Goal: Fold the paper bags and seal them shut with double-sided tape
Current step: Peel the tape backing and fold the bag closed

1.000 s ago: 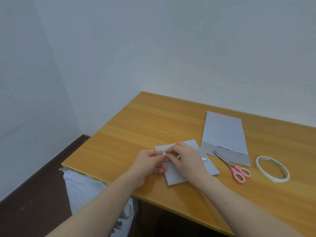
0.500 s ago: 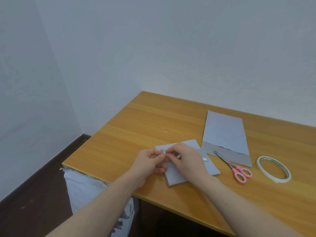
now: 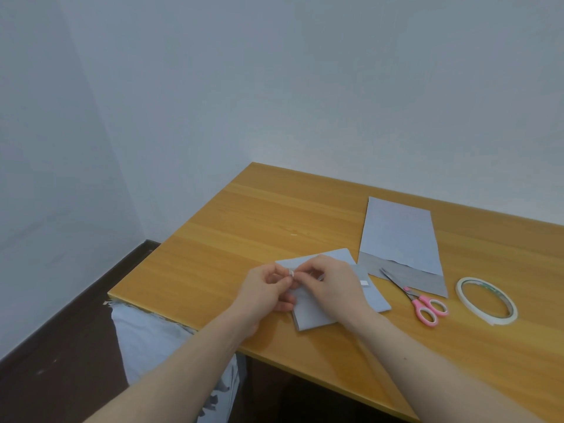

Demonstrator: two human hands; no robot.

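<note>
Left hand (image 3: 265, 293): one, over the near left part of the table (image 3: 232, 227); thumb and forefinger pinch a small white piece of tape (image 3: 291, 272) above the folded bag's left corner, the other fingers curled under.
Right hand (image 3: 332, 285): one, meeting the left at the same scrap; its fingertips pinch the tape piece from the other side, and the back of the hand covers the middle of the folded bag.
Folded paper bag (image 3: 374, 300): one, pale blue-grey, flat on the table near its front edge, under both hands; a small white square (image 3: 363, 282) sits on its right half.
Unfolded paper bag (image 3: 399, 236): one, lying flat further back and to the right, a darker grey band along its near end.
Scissors (image 3: 418, 297): one pair, pink handles, blades resting on the grey band of the unfolded bag.
Tape roll (image 3: 486, 300): one, white, thin, flat on the table right of the scissors, apart from them.
Writing: no brand or label can be read on any item.
</note>
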